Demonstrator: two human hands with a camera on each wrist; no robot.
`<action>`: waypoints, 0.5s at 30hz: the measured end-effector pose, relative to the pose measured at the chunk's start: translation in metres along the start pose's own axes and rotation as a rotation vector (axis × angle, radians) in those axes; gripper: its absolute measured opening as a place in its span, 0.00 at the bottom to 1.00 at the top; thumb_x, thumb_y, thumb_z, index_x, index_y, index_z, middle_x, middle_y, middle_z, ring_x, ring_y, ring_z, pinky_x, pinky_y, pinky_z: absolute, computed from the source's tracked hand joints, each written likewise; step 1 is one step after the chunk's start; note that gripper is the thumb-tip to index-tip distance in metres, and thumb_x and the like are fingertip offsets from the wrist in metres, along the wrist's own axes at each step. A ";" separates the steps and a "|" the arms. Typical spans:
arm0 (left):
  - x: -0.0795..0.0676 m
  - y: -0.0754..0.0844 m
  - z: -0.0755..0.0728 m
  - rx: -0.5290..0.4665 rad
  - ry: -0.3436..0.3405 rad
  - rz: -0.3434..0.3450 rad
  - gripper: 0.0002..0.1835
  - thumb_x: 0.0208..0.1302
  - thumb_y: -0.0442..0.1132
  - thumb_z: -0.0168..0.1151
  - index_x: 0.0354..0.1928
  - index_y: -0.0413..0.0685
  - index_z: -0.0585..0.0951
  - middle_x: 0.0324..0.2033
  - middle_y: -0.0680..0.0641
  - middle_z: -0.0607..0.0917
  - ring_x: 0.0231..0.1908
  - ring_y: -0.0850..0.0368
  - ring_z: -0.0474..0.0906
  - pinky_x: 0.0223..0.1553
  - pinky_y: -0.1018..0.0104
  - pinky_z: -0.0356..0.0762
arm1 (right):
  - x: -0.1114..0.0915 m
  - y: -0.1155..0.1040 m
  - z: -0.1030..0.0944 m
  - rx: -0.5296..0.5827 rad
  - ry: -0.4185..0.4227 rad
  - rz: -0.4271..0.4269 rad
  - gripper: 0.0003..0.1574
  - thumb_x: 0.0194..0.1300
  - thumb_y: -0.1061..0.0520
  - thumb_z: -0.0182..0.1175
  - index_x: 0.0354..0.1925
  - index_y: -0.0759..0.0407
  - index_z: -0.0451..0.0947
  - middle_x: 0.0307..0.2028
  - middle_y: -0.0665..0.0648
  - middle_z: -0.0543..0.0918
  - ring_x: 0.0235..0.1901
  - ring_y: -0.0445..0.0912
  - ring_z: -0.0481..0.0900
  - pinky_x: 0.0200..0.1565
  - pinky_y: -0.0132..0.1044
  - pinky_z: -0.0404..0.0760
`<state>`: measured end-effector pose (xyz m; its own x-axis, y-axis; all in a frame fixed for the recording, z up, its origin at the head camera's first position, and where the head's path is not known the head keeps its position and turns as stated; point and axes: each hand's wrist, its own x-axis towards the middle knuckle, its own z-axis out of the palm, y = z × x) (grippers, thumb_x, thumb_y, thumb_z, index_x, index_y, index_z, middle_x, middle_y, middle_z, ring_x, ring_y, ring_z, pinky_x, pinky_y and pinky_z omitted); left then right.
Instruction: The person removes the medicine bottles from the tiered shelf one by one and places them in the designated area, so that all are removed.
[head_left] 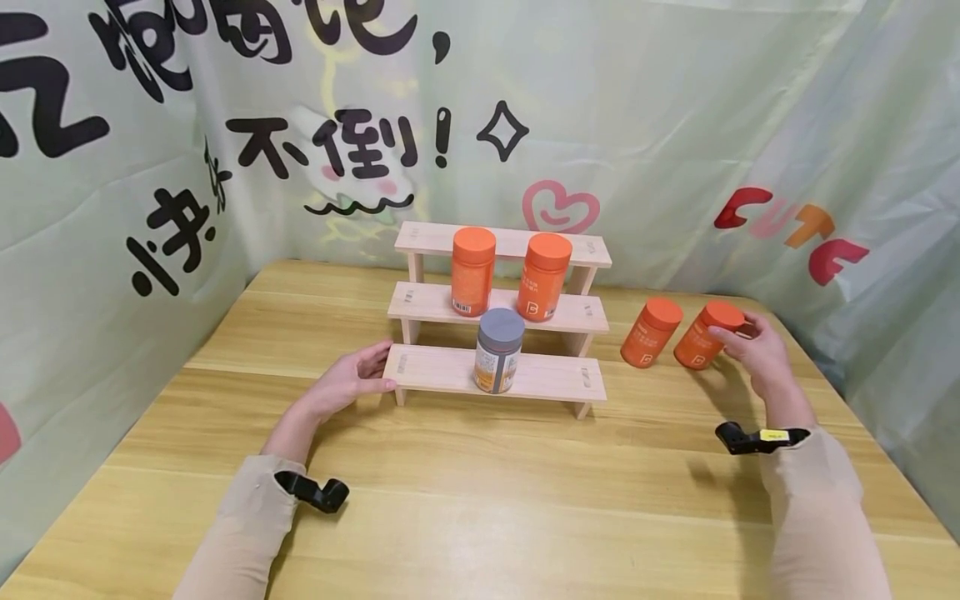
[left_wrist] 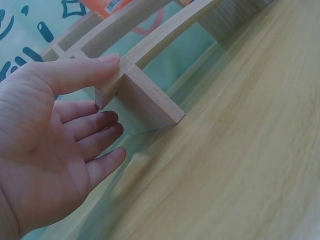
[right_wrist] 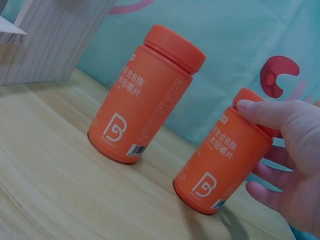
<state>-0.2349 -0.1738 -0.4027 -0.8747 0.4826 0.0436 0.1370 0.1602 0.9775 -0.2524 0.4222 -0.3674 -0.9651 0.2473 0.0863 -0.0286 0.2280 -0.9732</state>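
At the left end of the lowest step of a three-tier wooden display stand (head_left: pixel 442 367), my left hand (head_left: pixel 348 382) grips the board between thumb and index finger; the other fingers (left_wrist: pixel 102 165) extend loosely below. On the right, my right hand (head_left: pixel 761 354) holds an orange bottle (right_wrist: pixel 225 155) by its lid, thumb in front and fingers behind. That bottle stands on the table. A second orange bottle (head_left: pixel 649 333) is upright just left of it. Two more orange bottles, one left (head_left: pixel 472 271) and one right (head_left: pixel 543 277), stand on the middle tier. A grey-lidded bottle (head_left: pixel 498 350) occupies the bottom tier.
The wooden table (head_left: pixel 480 500) extends in front of the stand. Behind it hangs a pale printed curtain (head_left: pixel 660 108) with lettering and a pink heart, which also encloses both sides. No bottle stands on the top tier (head_left: pixel 435 237).
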 end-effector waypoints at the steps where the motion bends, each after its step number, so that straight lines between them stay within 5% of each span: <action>1: 0.000 0.000 0.000 -0.001 -0.001 0.001 0.43 0.59 0.32 0.61 0.68 0.27 0.47 0.67 0.29 0.53 0.65 0.35 0.51 0.65 0.47 0.49 | -0.004 -0.005 0.002 0.039 -0.001 0.003 0.26 0.57 0.57 0.65 0.51 0.46 0.66 0.38 0.41 0.70 0.35 0.30 0.72 0.34 0.19 0.76; 9: 0.000 0.001 0.001 -0.001 0.000 -0.007 0.43 0.59 0.32 0.61 0.68 0.27 0.47 0.67 0.30 0.53 0.65 0.35 0.51 0.65 0.47 0.49 | -0.018 -0.039 0.004 0.226 0.066 -0.012 0.20 0.58 0.62 0.63 0.45 0.47 0.67 0.39 0.45 0.71 0.32 0.30 0.74 0.32 0.19 0.77; 15: 0.000 0.001 0.000 0.001 0.007 -0.009 0.42 0.59 0.32 0.62 0.68 0.27 0.48 0.67 0.30 0.54 0.66 0.36 0.51 0.65 0.47 0.49 | -0.019 -0.064 0.003 0.133 0.063 -0.016 0.24 0.57 0.53 0.65 0.49 0.47 0.67 0.40 0.44 0.71 0.35 0.30 0.73 0.34 0.17 0.76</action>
<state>-0.2348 -0.1732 -0.4021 -0.8790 0.4754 0.0361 0.1295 0.1652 0.9777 -0.2336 0.3998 -0.3076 -0.9460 0.3045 0.1115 -0.0824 0.1070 -0.9908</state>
